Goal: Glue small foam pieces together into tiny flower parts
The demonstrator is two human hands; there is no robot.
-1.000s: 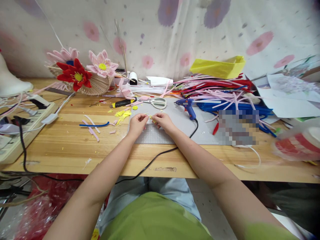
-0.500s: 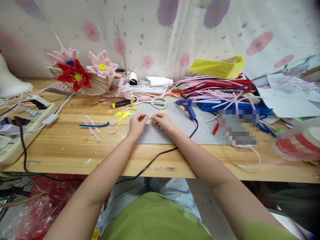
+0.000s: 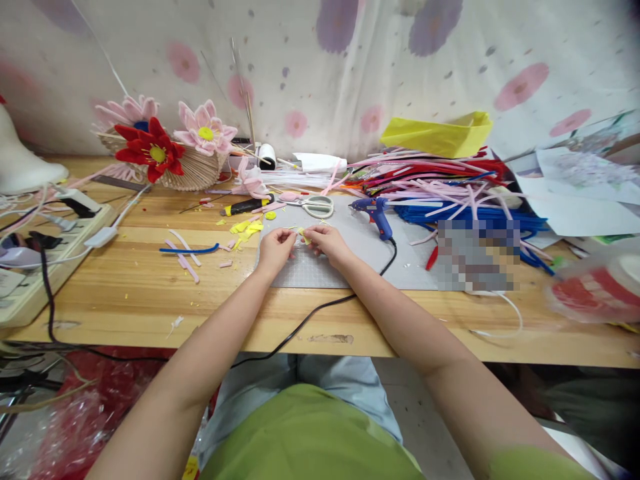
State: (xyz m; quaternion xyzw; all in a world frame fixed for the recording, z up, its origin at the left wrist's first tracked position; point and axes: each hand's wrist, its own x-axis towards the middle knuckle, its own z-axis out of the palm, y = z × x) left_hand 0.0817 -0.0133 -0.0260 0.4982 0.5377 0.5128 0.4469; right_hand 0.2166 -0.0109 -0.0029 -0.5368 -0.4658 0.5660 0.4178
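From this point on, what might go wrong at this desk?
The black cord passes beneath the right forearm, so an arm sweep might drag the glue gun across the gridded mat.

The small yellow piece at the right hand could slip and get lost near similar yellow scraps.

Scissors lie just beyond; a careless reach might nudge them.

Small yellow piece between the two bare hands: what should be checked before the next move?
1. Small yellow piece pinched by the right hand: ok.
2. What the left hand pinches: cannot tell; too small and partly hidden.
3. Blue plastic glue gun apart from both hands: ok, lying on the grey gridded mat.
4. Glue gun cool: cannot tell.
5. Black cable clear of the arms: not ok, it passes beneath the right forearm.
6. Pale-handled metal scissors near the hands: ok, just beyond them.
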